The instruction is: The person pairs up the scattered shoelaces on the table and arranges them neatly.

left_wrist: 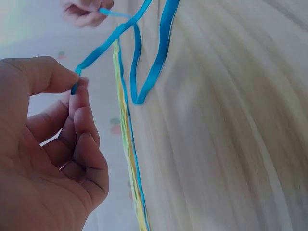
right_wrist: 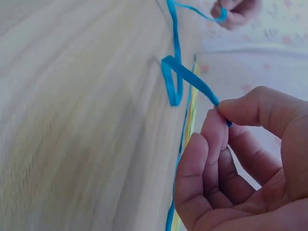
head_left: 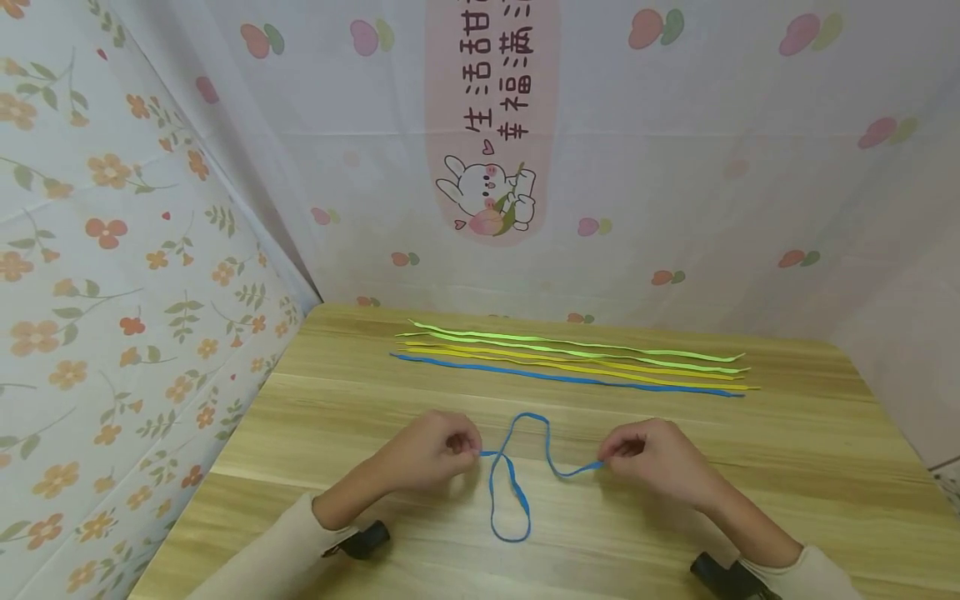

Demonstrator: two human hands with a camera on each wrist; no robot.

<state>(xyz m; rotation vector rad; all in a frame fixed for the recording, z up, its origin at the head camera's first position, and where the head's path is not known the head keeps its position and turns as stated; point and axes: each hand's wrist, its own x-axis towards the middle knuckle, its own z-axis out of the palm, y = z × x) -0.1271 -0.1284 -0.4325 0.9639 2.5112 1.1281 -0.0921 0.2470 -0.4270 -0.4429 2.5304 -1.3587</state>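
A flat blue shoelace (head_left: 548,442) runs between the two hands, its middle curving in loops over the wooden table. My left hand (head_left: 433,450) pinches one end between thumb and forefinger; the left wrist view shows the tip of the lace (left_wrist: 98,50) poking out below the thumb. At the other end, my right hand (head_left: 660,458) pinches the lace (right_wrist: 197,82) the same way, a short tip showing past the fingers. Near the left hand the lace crosses itself, and a long narrow loop hangs toward the front of the table.
Behind the hands, several laces lie stretched side by side: a blue lace (head_left: 555,377) nearest, then yellow laces (head_left: 517,357) and light green laces (head_left: 540,338). The wooden table (head_left: 345,375) ends at a printed curtain (head_left: 637,208) at the back and a flowered cloth (head_left: 150,292) at left.
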